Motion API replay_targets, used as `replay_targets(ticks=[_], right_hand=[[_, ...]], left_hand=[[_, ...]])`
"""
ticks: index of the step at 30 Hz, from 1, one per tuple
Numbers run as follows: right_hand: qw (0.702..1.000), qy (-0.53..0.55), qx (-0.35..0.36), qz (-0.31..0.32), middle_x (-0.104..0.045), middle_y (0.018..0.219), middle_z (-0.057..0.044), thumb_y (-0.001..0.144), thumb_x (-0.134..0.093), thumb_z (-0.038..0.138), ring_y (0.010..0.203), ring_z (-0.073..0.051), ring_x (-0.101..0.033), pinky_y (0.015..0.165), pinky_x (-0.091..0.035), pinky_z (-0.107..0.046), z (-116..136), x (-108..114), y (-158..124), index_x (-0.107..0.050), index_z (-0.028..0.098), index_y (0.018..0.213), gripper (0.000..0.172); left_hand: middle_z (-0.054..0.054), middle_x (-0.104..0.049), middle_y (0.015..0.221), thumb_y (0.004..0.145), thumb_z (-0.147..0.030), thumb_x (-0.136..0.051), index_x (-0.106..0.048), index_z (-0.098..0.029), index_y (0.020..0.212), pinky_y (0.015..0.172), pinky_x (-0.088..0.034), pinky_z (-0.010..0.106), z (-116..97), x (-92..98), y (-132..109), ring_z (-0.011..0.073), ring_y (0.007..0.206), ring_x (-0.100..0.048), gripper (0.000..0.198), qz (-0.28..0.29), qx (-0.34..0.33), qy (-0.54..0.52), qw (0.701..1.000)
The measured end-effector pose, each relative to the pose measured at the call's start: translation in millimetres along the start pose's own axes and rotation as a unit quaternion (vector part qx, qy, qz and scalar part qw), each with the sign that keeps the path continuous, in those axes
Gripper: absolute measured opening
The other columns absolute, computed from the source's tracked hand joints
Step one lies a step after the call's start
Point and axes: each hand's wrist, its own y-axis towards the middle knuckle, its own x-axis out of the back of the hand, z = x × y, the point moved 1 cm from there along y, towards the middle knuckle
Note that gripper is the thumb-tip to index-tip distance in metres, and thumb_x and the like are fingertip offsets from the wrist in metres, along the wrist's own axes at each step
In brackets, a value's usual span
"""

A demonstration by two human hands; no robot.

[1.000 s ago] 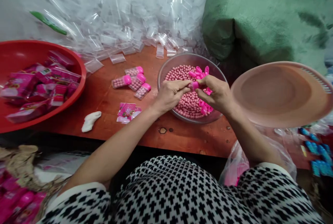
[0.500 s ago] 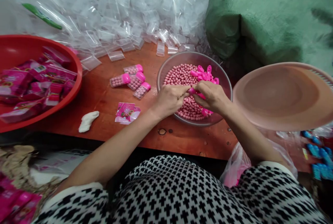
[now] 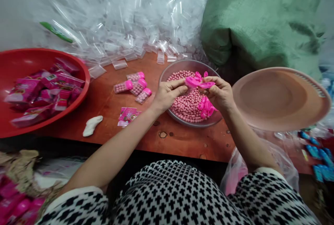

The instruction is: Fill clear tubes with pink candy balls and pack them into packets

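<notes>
Above a grey bowl [image 3: 169, 65] of pink candy balls [image 3: 186, 105], my two hands come close together. My left hand [image 3: 169, 95] pinches a bright pink plastic cap [image 3: 191, 82] between thumb and fingertips. Thumb and fingers of my right hand [image 3: 219, 92] close on a pink oval cap piece [image 3: 207, 85] just beside it; whether the two pieces are joined I cannot tell. More pink caps [image 3: 205, 107] lie on the balls at the bowl's right side. Several filled clear tubes with pink caps [image 3: 137, 87] lie left of the bowl.
A red basin [image 3: 84, 89] of pink packets stands at left. Printed pink cards [image 3: 127, 116] and a crumpled white cloth [image 3: 92, 125] lie on the wooden table [image 3: 146, 141]. Clear tubes [image 3: 120, 64] pile up behind. At right are a brown basin [image 3: 281, 99] and a green sack [image 3: 261, 16].
My hands have moved slightly apart and lifted, bringing the pink cap pieces between them into fuller view. The camera view has shifted a little.
</notes>
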Motion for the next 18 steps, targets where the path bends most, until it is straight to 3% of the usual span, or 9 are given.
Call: replay_targets(ticks=[3, 6, 8, 14, 18], right_hand=[[0.995, 0.017, -0.082, 0.057, -0.072, 0.084, 0.0, 0.06, -0.09, 0.053, 0.071, -0.013, -0.069, 0.066, -0.063, -0.026, -2.4, -3.9, 5.9, -0.073, 0.023, 0.087, 0.044], [0.967, 0.043, -0.216, 0.127, -0.074, 0.084, -0.003, 0.066, -0.083, 0.056, 0.082, -0.019, -0.072, 0.075, -0.065, -0.036, -4.8, -13.5, 5.6, -0.071, 0.022, 0.088, 0.043], [0.953, 0.064, -0.263, 0.133, -0.073, 0.077, -0.002, 0.066, -0.081, 0.055, 0.084, -0.021, -0.073, 0.081, -0.064, -0.043, -7.0, -21.3, 4.2, -0.069, 0.022, 0.083, 0.039], [0.964, 0.114, -0.239, 0.027, -0.068, 0.062, 0.004, 0.061, -0.078, 0.042, 0.079, -0.021, -0.072, 0.082, -0.064, -0.042, -19.7, -45.0, 9.7, -0.065, 0.025, 0.077, 0.027], [0.967, 0.104, -0.234, 0.013, -0.068, 0.061, 0.001, 0.062, -0.07, 0.045, 0.079, -0.024, -0.07, 0.076, -0.063, -0.041, -29.3, -56.7, 15.0, -0.061, 0.026, 0.07, 0.023]], left_hand=[[0.007, -0.079, 0.104, 0.078, -0.035, -0.078, -0.081, -0.022, 0.102, 0.1, -0.055, 0.044, -1.3, -3.5, -3.6, 0.0244, 0.102, -0.072, 0.027, 0.035, -0.042, 0.061, 0.997], [0.007, -0.078, 0.107, 0.082, -0.023, -0.073, -0.081, -0.026, 0.103, 0.106, -0.051, 0.043, -1.1, -3.4, -5.5, 0.0221, 0.108, -0.069, 0.022, 0.041, -0.086, 0.135, 0.986], [0.007, -0.076, 0.109, 0.082, -0.021, -0.073, -0.081, -0.026, 0.103, 0.106, -0.05, 0.042, -0.1, -1.2, -5.9, 0.0216, 0.111, -0.067, 0.022, 0.026, -0.095, 0.168, 0.981], [0.006, -0.077, 0.107, 0.086, -0.014, -0.067, -0.081, -0.025, 0.102, 0.102, -0.051, 0.038, -1.2, 3.8, -6.6, 0.0204, 0.108, -0.067, 0.024, 0.018, -0.125, 0.185, 0.975], [0.005, -0.078, 0.106, 0.086, -0.014, -0.066, -0.08, -0.024, 0.101, 0.102, -0.051, 0.039, -3.4, 5.2, -8.0, 0.0203, 0.107, -0.068, 0.022, 0.001, -0.148, 0.193, 0.97]])
